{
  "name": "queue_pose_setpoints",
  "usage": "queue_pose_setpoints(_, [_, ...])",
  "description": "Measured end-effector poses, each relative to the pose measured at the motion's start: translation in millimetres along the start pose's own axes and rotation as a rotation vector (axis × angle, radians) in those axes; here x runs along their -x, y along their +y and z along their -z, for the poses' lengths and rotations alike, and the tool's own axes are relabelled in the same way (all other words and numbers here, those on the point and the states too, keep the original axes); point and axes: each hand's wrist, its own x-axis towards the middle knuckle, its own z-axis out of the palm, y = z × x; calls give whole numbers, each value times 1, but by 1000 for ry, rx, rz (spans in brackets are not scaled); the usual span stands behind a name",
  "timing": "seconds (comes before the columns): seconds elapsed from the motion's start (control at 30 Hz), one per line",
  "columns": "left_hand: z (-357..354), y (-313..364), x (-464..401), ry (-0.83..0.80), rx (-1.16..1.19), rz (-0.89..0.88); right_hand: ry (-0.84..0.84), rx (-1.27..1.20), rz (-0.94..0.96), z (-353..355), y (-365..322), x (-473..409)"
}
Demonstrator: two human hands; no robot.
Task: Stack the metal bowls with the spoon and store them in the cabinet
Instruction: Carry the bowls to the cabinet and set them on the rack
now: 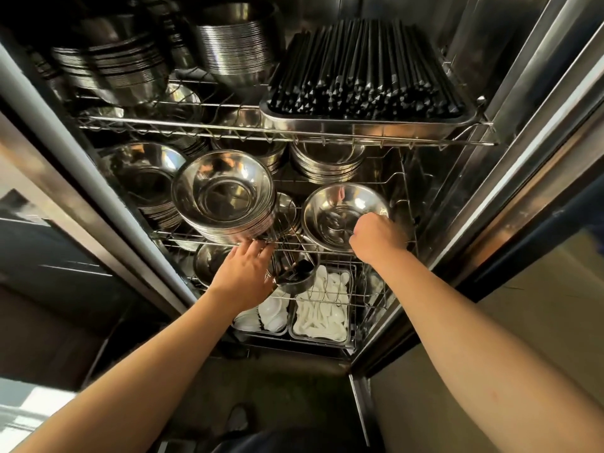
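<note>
Head view, looking forward and down into an open steel cabinet (510, 132) fitted with 3 visible wire shelves. Top shelf (228, 124): stacks of nested metal bowls (235, 50) at left and centre, and at right a steel tray (369, 124) packed with black chopsticks (362, 70). Middle shelf (183, 238): further bowl stacks at the rear, a tall bowl stack (225, 197) at front left, and a single metal bowl (340, 214) at front right, tilted so that its inside faces the camera. The right hand (377, 238) is closed on the near rim of this single bowl, fingers curled over the edge. The left hand (245, 276) reaches to the front wire of the middle shelf, fingers partly spread and touching the wire just below the tall bowl stack; it grips nothing that can be made out. Just right of the left hand sits a small metal cup (295, 277) holding dark utensils whose kind cannot be told. Bottom shelf: a metal bowl at left, partly hidden by the left hand, and 2 wire baskets (322, 335) side by side filled with white plastic spoons (322, 312). Both forearms are bare. The floor (277, 397) below the cabinet is dark.
</note>
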Motion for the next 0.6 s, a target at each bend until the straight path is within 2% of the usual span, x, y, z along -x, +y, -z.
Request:
queue_pose_setpoints(0.1, [-3,2,1,22,2,8,2,-30,55,5,0,10])
queue_pose_setpoints(0.23, [-6,3,6,25,4,18,-10,-200,211,11,-8,44])
queue_pose_setpoints(0.37, [-7,4,10,28,6,31,-202,-408,261,3,-11,85])
queue_pose_setpoints(0.6, [-12,9,9,-32,11,100,-447,-501,154,-47,-5,92])
